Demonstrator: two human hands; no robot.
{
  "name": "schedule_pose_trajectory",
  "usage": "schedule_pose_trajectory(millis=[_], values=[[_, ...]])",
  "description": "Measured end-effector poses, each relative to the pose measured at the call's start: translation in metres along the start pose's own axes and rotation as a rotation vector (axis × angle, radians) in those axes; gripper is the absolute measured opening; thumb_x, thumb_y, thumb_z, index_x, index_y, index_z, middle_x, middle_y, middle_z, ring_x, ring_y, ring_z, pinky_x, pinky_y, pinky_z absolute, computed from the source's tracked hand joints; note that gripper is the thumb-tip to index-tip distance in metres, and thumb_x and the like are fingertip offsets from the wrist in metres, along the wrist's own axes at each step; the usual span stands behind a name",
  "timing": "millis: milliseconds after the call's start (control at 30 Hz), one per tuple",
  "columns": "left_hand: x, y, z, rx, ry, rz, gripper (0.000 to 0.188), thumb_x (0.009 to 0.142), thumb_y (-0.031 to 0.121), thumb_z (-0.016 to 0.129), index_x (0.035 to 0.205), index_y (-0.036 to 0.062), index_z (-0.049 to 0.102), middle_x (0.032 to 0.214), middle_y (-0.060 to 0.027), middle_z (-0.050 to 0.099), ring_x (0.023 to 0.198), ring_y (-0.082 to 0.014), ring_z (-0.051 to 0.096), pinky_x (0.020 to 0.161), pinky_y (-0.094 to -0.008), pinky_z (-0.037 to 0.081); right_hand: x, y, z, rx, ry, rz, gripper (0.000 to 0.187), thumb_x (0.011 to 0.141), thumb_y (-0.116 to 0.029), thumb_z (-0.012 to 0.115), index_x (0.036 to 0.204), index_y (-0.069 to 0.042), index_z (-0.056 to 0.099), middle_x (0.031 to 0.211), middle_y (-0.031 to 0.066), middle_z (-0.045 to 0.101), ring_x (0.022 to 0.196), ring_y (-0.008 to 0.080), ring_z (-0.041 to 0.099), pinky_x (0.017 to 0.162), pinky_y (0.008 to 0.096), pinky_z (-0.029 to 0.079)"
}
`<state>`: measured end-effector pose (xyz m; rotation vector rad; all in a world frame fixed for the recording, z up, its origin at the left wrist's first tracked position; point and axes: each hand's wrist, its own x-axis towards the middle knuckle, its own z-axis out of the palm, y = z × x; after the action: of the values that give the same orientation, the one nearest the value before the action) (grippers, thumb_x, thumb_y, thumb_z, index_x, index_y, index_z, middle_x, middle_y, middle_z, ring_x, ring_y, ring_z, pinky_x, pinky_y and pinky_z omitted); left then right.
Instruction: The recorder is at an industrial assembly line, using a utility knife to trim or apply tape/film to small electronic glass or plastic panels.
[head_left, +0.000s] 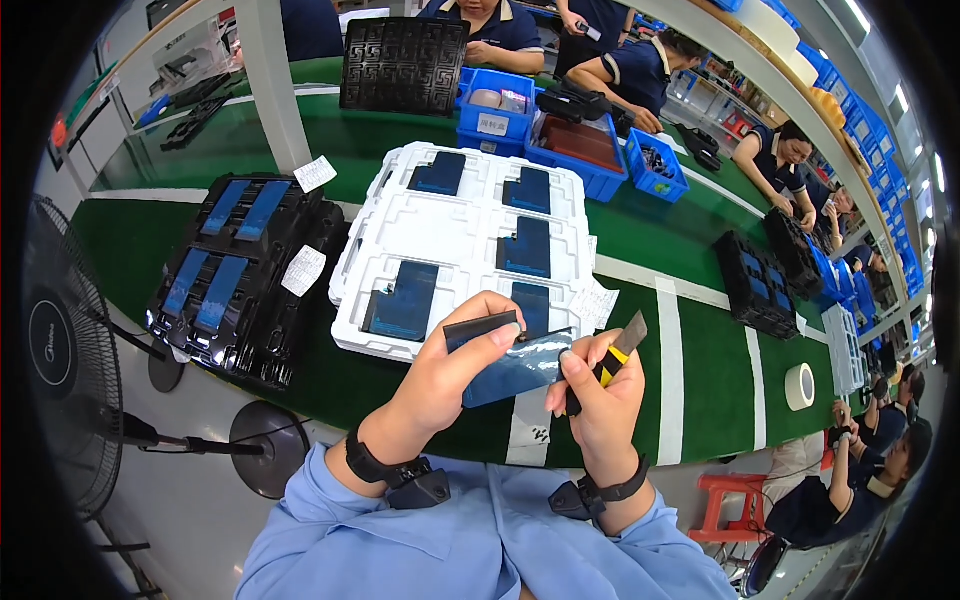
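L hand [445,372] pinches the black end of a glossy blue flat sheet [515,372], just below centre frame; R hand [607,402] holds its right edge, plus a utility knife [612,367], blade up. For a clean job, prob. best to hold the sheet taut w/ blade angled away from it. Around: green counter [700,400]; white tray [430,236] w/ dark-blue flat packs, centre; black tray stack [268,335], left; tape roll [799,387], right. White tray's near edge prob. crowds L hand; knife limits R pinch.

Black fan [50,340] at left, cream tape roll [791,388], red stool [716,500], small blue bin [662,188]
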<state>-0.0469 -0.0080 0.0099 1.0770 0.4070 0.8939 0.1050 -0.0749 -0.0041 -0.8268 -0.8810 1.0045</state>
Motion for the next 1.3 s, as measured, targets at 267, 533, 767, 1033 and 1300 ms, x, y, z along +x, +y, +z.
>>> schedule_pose_trajectory(millis=[267,533,767,1033,1300], values=[[-0.005,0.007,-0.005,0.072,-0.078,-0.005,0.020,0.087,0.022,0.046,0.091,0.0024,0.049,0.084,-0.0009,0.047,0.083,-0.0085,0.042,0.078,-0.0226,0.033,-0.004,-0.004,0.000,-0.088,-0.065,0.054,0.023,0.077,0.006,0.058,0.080,-0.005,0.039,0.071,0.0086,0.053,0.051,0.0142,0.057,0.042,0.0217,0.044],[-0.008,0.012,-0.009,0.184,-0.119,-0.059,0.019,0.087,0.021,0.045,0.091,0.0023,0.050,0.086,-0.0013,0.047,0.086,-0.0092,0.042,0.079,-0.0226,0.032,-0.008,-0.008,-0.003,-0.184,-0.135,0.078,0.023,0.076,0.009,0.059,0.079,-0.005,0.041,0.071,0.0065,0.052,0.052,0.0106,0.055,0.044,0.0212,0.045],[-0.007,0.000,-0.005,-0.193,-0.180,-0.109,0.028,0.078,0.026,0.053,0.091,0.0019,0.048,0.085,-0.0043,0.047,0.082,-0.0111,0.044,0.073,-0.0232,0.035,-0.010,-0.008,-0.006,-0.138,-0.158,0.045,0.024,0.075,0.010,0.058,0.078,-0.006,0.041,0.070,0.0066,0.051,0.053,0.0101,0.055,0.045,0.0213,0.044],[-0.005,0.000,-0.004,-0.221,-0.115,-0.156,0.027,0.077,0.025,0.055,0.086,0.0007,0.049,0.082,-0.0051,0.046,0.077,-0.0122,0.044,0.068,-0.0238,0.035,-0.011,-0.005,-0.008,-0.177,-0.125,0.046,0.023,0.075,0.009,0.059,0.077,-0.005,0.041,0.070,0.0054,0.052,0.053,0.0093,0.054,0.045,0.0205,0.043],[-0.008,-0.012,-0.011,-0.376,-0.012,-0.228,0.031,0.081,0.028,0.053,0.092,-0.0004,0.050,0.085,-0.0064,0.048,0.078,-0.0139,0.050,0.068,-0.0249,0.040,-0.012,0.003,-0.004,-0.163,-0.096,0.033,0.020,0.079,0.006,0.057,0.081,-0.004,0.040,0.075,0.0076,0.053,0.057,0.0134,0.059,0.046,0.0206,0.045]])
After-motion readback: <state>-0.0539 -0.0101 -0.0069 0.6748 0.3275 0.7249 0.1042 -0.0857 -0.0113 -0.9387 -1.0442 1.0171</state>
